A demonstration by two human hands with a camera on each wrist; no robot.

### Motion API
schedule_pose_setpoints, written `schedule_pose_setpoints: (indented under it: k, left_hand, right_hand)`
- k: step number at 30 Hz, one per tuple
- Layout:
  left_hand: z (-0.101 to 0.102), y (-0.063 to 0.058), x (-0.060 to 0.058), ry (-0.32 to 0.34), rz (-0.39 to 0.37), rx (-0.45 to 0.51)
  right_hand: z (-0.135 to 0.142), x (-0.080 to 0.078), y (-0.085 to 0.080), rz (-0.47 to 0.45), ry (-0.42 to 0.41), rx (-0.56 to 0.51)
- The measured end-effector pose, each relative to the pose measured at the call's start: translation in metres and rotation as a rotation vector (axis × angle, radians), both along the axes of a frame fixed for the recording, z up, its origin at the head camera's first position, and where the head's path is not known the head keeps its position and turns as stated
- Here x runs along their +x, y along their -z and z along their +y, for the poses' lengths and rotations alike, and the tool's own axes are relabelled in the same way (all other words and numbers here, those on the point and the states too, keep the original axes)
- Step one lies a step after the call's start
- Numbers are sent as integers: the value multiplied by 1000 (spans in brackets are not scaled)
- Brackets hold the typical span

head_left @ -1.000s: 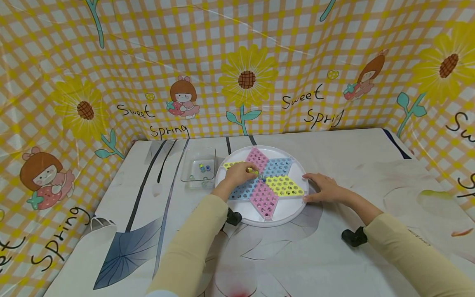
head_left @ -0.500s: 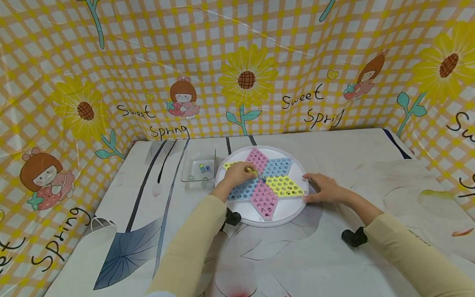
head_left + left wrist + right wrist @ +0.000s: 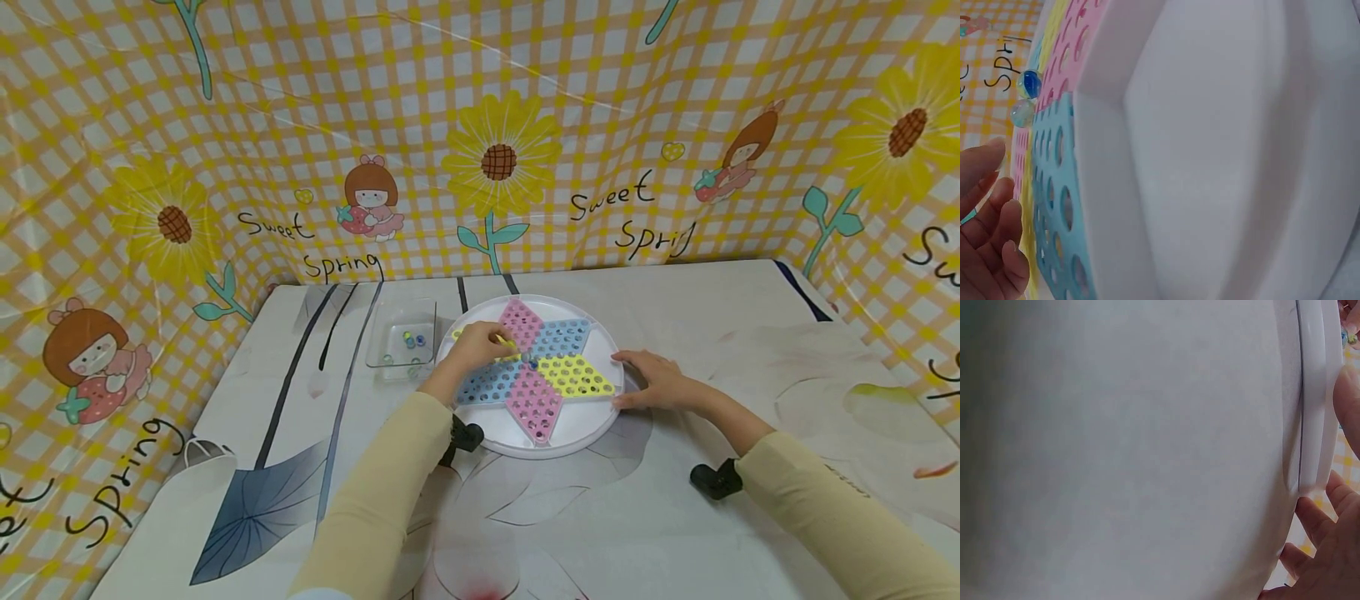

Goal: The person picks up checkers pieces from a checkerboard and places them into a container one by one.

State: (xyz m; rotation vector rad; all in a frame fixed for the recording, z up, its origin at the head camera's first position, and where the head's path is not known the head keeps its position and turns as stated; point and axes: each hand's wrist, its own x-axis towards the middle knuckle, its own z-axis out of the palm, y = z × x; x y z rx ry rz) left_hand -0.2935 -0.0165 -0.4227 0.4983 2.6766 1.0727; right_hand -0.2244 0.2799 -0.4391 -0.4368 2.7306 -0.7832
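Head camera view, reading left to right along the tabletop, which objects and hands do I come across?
Clear box with marbles inside, left hand, two marbles mid-board, right-hand yellow section of the board, right hand.

Even, soft light fills the head view; pale glare streaks the cloth (image 3: 420, 117) behind the far edge of the table (image 3: 712, 308), stretched toward the sides. Both wrist views are dimmer and softer, the right darkening leftward.
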Motion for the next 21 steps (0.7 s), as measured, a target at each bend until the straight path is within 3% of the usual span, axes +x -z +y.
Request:
schedule_pose_setpoints:
  k: [8,21]
  left_hand:
    - [-5,-6,-4,-26,-39,9]
    - [-21,-26,-3,-51,-91,-27]
  right_hand:
    - [0,1,-2,1,-2,7]
    - [2,-1,4,11,-8,7]
